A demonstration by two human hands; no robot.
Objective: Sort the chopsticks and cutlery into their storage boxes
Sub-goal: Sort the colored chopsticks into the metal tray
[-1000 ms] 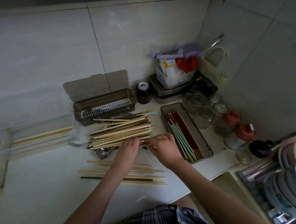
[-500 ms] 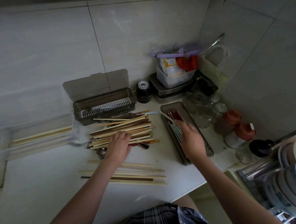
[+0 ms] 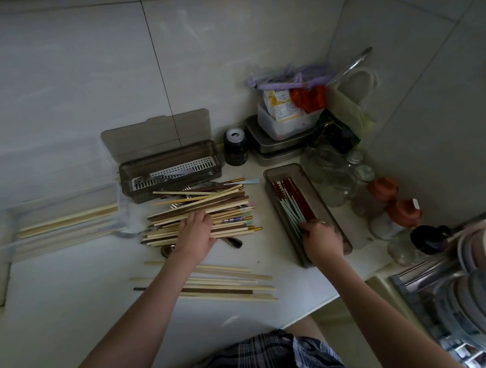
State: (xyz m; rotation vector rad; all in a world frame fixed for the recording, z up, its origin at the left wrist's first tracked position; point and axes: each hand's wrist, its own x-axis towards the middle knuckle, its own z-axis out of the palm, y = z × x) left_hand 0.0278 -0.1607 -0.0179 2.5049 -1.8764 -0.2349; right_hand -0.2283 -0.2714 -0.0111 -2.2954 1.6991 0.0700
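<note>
Our right hand (image 3: 322, 240) lays coloured chopsticks (image 3: 293, 206) in the grey box (image 3: 280, 172), fingers curled, grip unclear; left hand (image 3: 195, 231) rests spread on the mixed pile (image 3: 204, 211), likely picking next.

Dim, greyish light throughout, faint glare on the wall tiles (image 3: 229, 44) upper centre, and blurred, bowed edges lower right and far left.

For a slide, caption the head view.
Left hand on mixed chopstick pile; right hand inside grey chopstick box.
</note>
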